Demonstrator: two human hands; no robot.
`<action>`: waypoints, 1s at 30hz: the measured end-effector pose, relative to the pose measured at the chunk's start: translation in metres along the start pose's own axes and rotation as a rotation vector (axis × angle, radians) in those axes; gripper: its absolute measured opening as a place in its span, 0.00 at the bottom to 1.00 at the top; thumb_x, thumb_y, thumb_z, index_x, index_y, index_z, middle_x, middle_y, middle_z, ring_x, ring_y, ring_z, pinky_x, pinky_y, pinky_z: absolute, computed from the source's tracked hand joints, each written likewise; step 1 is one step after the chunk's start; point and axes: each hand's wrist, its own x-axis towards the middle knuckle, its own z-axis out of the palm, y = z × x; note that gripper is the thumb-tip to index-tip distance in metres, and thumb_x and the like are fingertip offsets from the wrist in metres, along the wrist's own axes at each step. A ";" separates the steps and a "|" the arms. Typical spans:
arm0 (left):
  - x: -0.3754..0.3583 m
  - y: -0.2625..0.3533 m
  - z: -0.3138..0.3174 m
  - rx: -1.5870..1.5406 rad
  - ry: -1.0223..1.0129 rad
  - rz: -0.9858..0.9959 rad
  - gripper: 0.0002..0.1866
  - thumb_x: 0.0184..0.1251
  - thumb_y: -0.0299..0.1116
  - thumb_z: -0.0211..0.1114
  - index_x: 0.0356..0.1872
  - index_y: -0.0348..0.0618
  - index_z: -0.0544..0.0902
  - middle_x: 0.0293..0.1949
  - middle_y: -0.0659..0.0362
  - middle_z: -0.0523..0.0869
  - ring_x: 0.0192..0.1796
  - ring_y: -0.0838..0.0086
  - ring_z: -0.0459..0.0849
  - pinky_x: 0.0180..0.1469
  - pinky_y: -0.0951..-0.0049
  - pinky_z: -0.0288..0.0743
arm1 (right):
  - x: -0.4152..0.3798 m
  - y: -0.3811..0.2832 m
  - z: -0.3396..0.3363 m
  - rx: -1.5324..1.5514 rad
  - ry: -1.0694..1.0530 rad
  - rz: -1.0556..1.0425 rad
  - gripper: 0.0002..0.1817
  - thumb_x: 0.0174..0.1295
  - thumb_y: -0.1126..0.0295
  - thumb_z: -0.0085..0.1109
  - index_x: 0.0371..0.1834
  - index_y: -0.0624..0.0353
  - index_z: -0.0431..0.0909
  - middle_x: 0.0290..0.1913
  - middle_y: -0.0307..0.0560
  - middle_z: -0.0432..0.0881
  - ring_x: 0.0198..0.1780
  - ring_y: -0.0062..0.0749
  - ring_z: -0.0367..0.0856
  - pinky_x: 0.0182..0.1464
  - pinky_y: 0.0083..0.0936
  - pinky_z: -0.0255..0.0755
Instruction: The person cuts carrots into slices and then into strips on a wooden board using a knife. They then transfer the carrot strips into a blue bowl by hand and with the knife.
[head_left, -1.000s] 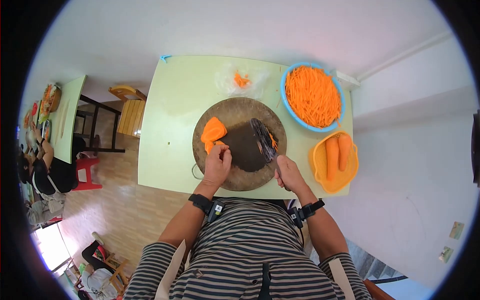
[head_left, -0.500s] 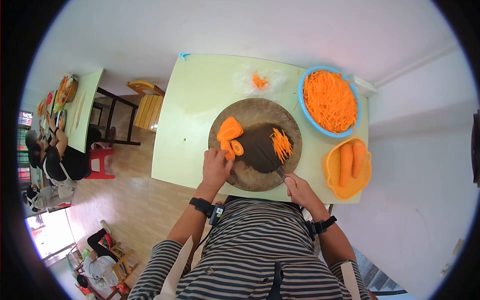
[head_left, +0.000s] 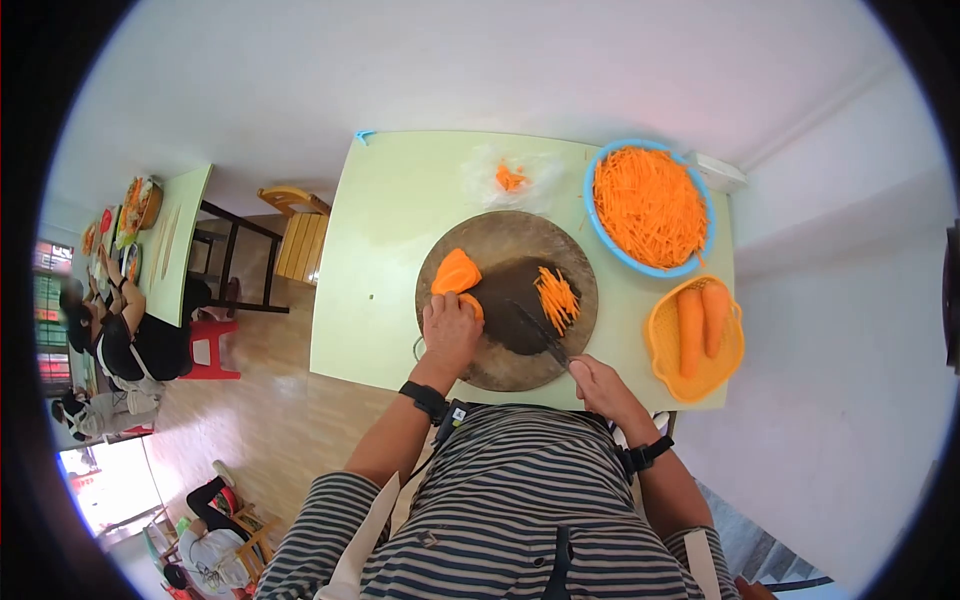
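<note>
A round dark chopping board (head_left: pixel 510 372) lies on the pale green table. On its left side my left hand (head_left: pixel 451 328) covers some carrot slices (head_left: pixel 472 304), its fingers bent down over them. A larger heap of carrot slices (head_left: pixel 456 271) sits just beyond these fingers. My right hand (head_left: pixel 603 388) is closed round the handle of a knife (head_left: pixel 541 333), whose dark blade points up and left over the board's middle. Cut carrot strips (head_left: pixel 557 300) lie to the right of the blade.
A blue basin (head_left: pixel 586 200) full of shredded carrot stands at the back right. Below it a yellow basket (head_left: pixel 690 388) holds two whole carrots. A plastic bag (head_left: pixel 540 178) with carrot bits lies behind the board. Other people sit at the far left, near another table (head_left: pixel 184 235).
My left hand has moved onto the carrot slices and now hides most of the smaller ones. The knife is still in my right hand, its blade more visible. The whole view has shifted slightly.
</note>
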 end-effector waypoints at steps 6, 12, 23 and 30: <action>0.010 0.002 -0.002 0.137 0.007 0.151 0.10 0.63 0.37 0.68 0.37 0.41 0.85 0.37 0.56 0.84 0.47 0.58 0.79 0.51 0.57 0.71 | 0.002 0.007 -0.002 0.001 -0.016 -0.002 0.25 0.80 0.48 0.46 0.57 0.62 0.77 0.27 0.40 0.75 0.25 0.23 0.73 0.29 0.25 0.72; 0.023 0.001 -0.025 -0.287 -0.121 -0.066 0.11 0.73 0.34 0.58 0.45 0.37 0.81 0.36 0.43 0.86 0.44 0.46 0.85 0.47 0.50 0.77 | 0.008 0.013 -0.009 0.028 -0.039 0.018 0.25 0.80 0.47 0.45 0.52 0.61 0.78 0.26 0.39 0.75 0.21 0.23 0.72 0.25 0.23 0.71; -0.001 0.033 0.006 -0.752 -0.300 -0.149 0.13 0.76 0.28 0.52 0.55 0.33 0.76 0.46 0.34 0.86 0.53 0.39 0.85 0.55 0.51 0.79 | 0.025 -0.001 -0.028 0.002 -0.020 0.021 0.25 0.80 0.48 0.45 0.54 0.60 0.79 0.25 0.38 0.76 0.20 0.21 0.72 0.22 0.21 0.68; 0.005 0.051 0.015 -0.861 -0.278 -0.209 0.14 0.74 0.28 0.57 0.56 0.35 0.78 0.50 0.37 0.86 0.56 0.41 0.84 0.57 0.52 0.79 | 0.021 0.004 -0.016 0.034 0.058 -0.087 0.24 0.80 0.51 0.46 0.56 0.62 0.77 0.26 0.38 0.76 0.21 0.20 0.72 0.24 0.20 0.70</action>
